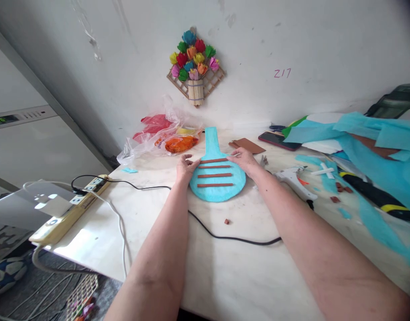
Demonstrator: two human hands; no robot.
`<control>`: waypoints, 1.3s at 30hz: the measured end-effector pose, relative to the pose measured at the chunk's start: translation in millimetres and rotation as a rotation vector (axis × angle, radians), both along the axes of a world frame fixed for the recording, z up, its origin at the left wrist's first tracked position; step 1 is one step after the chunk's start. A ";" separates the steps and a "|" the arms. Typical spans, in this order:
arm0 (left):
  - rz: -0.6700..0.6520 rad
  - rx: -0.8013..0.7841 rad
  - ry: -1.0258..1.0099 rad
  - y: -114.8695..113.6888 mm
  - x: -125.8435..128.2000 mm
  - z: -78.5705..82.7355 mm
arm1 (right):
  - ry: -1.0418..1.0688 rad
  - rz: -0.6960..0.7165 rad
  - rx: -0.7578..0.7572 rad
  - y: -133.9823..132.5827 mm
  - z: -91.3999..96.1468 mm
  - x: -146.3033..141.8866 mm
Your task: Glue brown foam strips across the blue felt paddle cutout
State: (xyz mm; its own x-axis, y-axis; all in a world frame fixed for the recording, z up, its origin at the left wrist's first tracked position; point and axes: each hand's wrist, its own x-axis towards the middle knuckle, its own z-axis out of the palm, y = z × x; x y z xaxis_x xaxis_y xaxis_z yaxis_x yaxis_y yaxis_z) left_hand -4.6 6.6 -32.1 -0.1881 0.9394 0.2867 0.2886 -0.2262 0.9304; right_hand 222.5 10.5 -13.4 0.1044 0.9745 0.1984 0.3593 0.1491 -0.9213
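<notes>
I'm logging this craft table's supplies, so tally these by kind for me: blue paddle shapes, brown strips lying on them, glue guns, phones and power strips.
Blue paddle shape: 1
Brown strips on it: 4
Glue gun: 1
Phone: 1
Power strip: 1
Total: 8

From here I see flowers (191,55) hung on the wall (134,71), left of purple writing (283,73). On the bench (151,223) I spot a phone (279,141) and a clear bag (134,150); a ball (7,273) sits low at my far left.
</notes>
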 end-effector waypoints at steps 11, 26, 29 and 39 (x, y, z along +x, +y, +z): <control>-0.002 -0.017 -0.029 -0.3 1.2 1.4 | 0.095 0.148 0.051 0.5 -5.2 0.5; -0.006 -0.008 0.033 1.1 0.1 3.0 | -0.003 0.113 0.052 -5.7 2.5 -1.0; -0.094 -0.026 -0.025 -1.0 1.1 4.3 | -0.002 0.121 0.051 -5.9 2.6 -0.3; -0.173 -0.051 -0.129 -6.3 2.6 6.8 | -0.037 0.136 0.062 -5.4 1.6 1.2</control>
State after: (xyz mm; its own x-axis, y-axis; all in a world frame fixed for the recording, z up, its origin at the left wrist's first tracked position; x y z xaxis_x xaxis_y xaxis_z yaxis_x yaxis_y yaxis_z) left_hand -2.0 0.3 -25.2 -0.0550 0.9735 0.2221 0.1275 -0.2138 0.9685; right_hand 223.7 5.1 -11.7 -0.0359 0.9649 0.2600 0.3653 0.2548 -0.8953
